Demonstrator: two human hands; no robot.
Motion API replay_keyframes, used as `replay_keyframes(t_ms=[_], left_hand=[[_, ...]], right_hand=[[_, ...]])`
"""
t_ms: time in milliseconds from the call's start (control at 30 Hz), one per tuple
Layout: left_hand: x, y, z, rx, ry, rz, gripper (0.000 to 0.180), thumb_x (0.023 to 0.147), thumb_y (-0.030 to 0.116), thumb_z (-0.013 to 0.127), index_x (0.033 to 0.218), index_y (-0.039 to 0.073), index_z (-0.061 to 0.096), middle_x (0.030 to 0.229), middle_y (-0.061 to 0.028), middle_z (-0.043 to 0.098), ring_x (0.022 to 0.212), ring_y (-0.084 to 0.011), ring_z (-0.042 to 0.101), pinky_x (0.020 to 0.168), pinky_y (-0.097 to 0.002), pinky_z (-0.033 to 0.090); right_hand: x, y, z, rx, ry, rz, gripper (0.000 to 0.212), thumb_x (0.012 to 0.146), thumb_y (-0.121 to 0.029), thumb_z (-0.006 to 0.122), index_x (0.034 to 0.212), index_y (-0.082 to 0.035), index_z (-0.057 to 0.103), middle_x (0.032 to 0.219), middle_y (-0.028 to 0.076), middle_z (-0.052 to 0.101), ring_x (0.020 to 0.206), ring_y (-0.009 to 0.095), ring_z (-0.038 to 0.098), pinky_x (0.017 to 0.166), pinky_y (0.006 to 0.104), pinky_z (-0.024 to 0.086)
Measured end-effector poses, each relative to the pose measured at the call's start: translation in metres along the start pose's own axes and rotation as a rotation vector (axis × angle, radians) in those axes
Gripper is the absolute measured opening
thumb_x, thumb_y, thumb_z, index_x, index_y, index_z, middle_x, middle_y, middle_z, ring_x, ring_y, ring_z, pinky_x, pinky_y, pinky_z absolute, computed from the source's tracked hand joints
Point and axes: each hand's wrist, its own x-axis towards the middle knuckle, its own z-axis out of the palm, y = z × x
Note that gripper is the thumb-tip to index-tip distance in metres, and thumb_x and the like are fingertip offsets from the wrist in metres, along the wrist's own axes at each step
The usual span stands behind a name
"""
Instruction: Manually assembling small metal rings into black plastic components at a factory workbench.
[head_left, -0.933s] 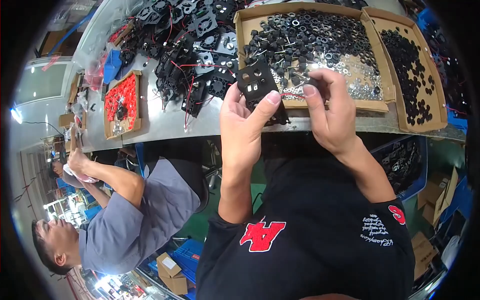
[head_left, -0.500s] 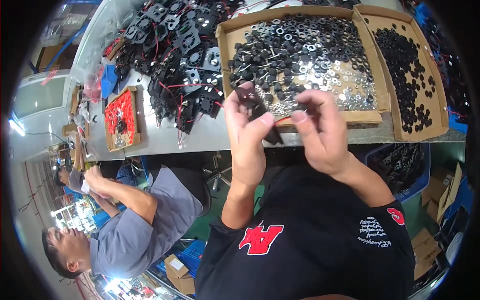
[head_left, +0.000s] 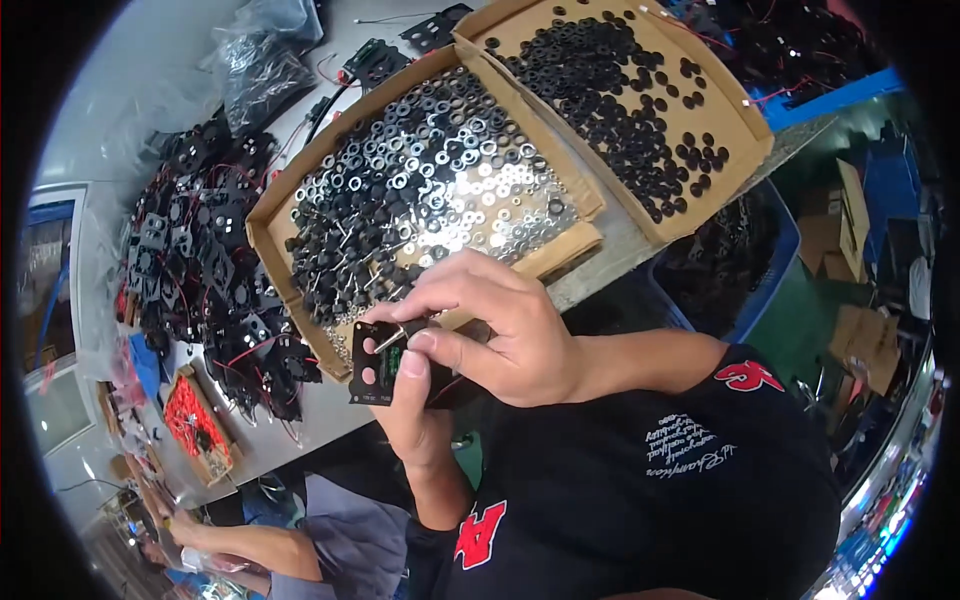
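Note:
My left hand (head_left: 412, 425) grips a flat black plate (head_left: 372, 392) with round holes, its thumb lying over the near face. Close against it, my right hand (head_left: 515, 330) pinches a black-capped screw (head_left: 388, 341) between thumb and fingertips. The screw's silver shank lies across the plate near one of its holes; whether it enters a hole I cannot tell. Just beyond both hands is a cardboard tray (head_left: 285, 312) holding silver washers (head_left: 430, 150), black-capped screws (head_left: 345, 235) and small nuts. My right hand partly hides the plate's right end.
A second cardboard tray (head_left: 735, 95) with black discs (head_left: 590, 80) adjoins on the right. Black fan assemblies (head_left: 200, 240) with red wires are heaped at left, near a small box of red parts (head_left: 190, 420). A blue crate (head_left: 725, 270) stands below the bench's right side. A co-worker's arm (head_left: 245, 540) shows lower left.
The view has turned, so the trays lie at a slant. My hands have come together. The plate now faces me, and a screw's shank shows in my right fingers against it.

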Motion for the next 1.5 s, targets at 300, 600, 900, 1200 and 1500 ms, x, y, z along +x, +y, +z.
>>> replay_keyframes(t_ms=[300, 600, 900, 1200, 1500], left_hand=[[-0.002, -0.001, 0.001, -0.115, 0.016, -0.090, 0.030, 0.092, 0.011, 0.064, 0.116, -0.001, 0.053, 0.104, -0.0107, 0.061, 0.094, -0.0169, 0.061, 0.086, -0.0301, 0.049], [0.002, 0.001, -0.026, 0.541, -0.054, 0.206, 0.036, 0.086, 0.009, 0.074, 0.116, -0.002, 0.057, 0.090, -0.0052, 0.063, 0.082, -0.0100, 0.057, 0.077, -0.0236, 0.045], [-0.003, 0.005, -0.024, 0.457, -0.211, 0.142, 0.036, 0.085, 0.004, 0.074, 0.116, 0.001, 0.057, 0.093, -0.0044, 0.059, 0.085, -0.0115, 0.056, 0.078, -0.0251, 0.045], [-0.003, 0.004, -0.035, 0.470, -0.198, 0.137, 0.051, 0.082, 0.002, 0.077, 0.125, -0.001, 0.050, 0.092, -0.0030, 0.059, 0.088, -0.0088, 0.054, 0.079, -0.0228, 0.044], [0.001, 0.010, -0.044, 0.638, -0.239, 0.286, 0.058, 0.081, -0.003, 0.077, 0.130, -0.001, 0.046, 0.091, -0.0070, 0.063, 0.083, -0.0118, 0.059, 0.075, -0.0254, 0.047]], right_hand=[[-0.006, -0.003, -0.011, -0.159, -0.067, -0.044, 0.028, 0.083, -0.009, 0.077, 0.110, -0.005, 0.074, 0.114, 0.010, 0.059, 0.100, 0.023, 0.059, 0.084, 0.0326, 0.050], [0.040, 0.000, -0.177, -1.284, 0.159, 0.100, 0.019, 0.090, -0.008, 0.062, 0.106, -0.004, 0.072, 0.097, 0.016, 0.065, 0.084, 0.034, 0.063, 0.080, 0.0394, 0.050], [0.056, -0.010, -0.211, -1.180, -0.055, 0.516, 0.027, 0.086, -0.015, 0.068, 0.104, 0.004, 0.071, 0.089, 0.014, 0.073, 0.078, 0.022, 0.068, 0.072, 0.0328, 0.052], [0.027, -0.020, -0.118, -0.324, 0.017, 0.384, 0.025, 0.089, -0.008, 0.068, 0.113, -0.001, 0.065, 0.093, 0.000, 0.063, 0.080, 0.008, 0.059, 0.069, 0.0227, 0.047], [0.019, -0.014, -0.010, 0.099, -0.404, 0.406, 0.022, 0.091, -0.004, 0.068, 0.111, 0.004, 0.070, 0.099, 0.008, 0.064, 0.084, 0.011, 0.062, 0.073, 0.0235, 0.051]])
